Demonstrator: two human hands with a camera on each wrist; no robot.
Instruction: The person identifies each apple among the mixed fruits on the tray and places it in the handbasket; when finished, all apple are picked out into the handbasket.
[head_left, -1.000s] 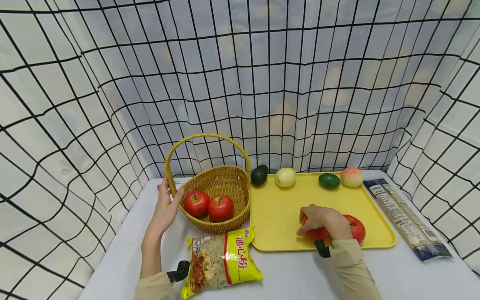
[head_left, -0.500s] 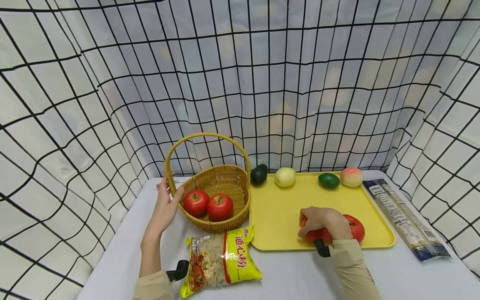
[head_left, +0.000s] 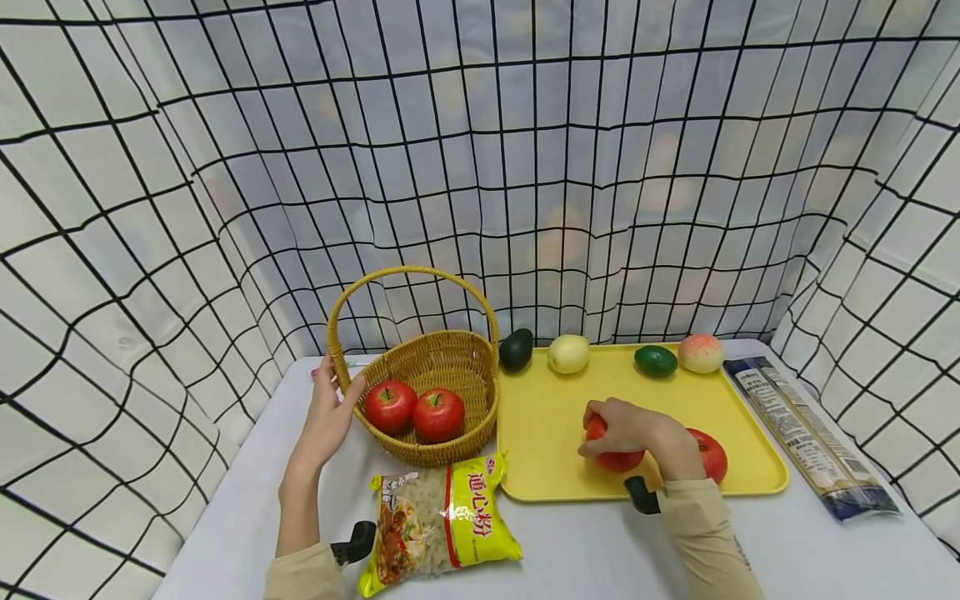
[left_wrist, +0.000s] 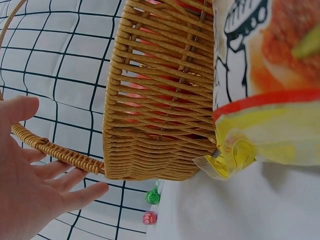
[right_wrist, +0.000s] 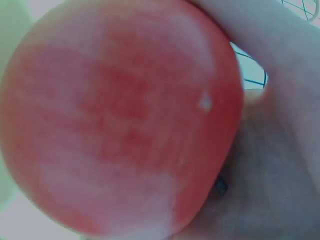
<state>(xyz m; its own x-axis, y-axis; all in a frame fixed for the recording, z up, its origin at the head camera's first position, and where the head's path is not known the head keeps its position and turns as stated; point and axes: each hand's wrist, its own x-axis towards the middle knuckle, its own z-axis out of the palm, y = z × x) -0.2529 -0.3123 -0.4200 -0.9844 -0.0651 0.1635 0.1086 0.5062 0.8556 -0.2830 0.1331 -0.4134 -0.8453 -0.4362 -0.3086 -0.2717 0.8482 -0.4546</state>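
My right hand [head_left: 626, 429] grips a red apple [head_left: 618, 460] above the front part of the yellow tray [head_left: 555, 433]. The right wrist view is mostly filled by this apple [right_wrist: 120, 120], with a dark stem tip near the palm. At the wicker basket [head_left: 431, 454], my left hand [head_left: 330, 412] rests against the left foot of the arched handle [head_left: 408, 270]. Its fingers look nearly straight in the left wrist view, touching the handle [left_wrist: 60, 152]. Inside the basket two red apples [head_left: 391, 406] lie side by side.
Another red fruit [head_left: 708, 457] sits on the tray's right. Along its back edge are an avocado [head_left: 516, 350], a pale yellow-green fruit [head_left: 568, 354], a dark green fruit [head_left: 656, 361] and a peach [head_left: 701, 353]. A pasta bag [head_left: 442, 525] lies before the basket; a long packet [head_left: 810, 437] lies right.
My right hand has shifted slightly left and away from me with the apple, widening the gap to the other red fruit. The left hand stays at the basket handle.
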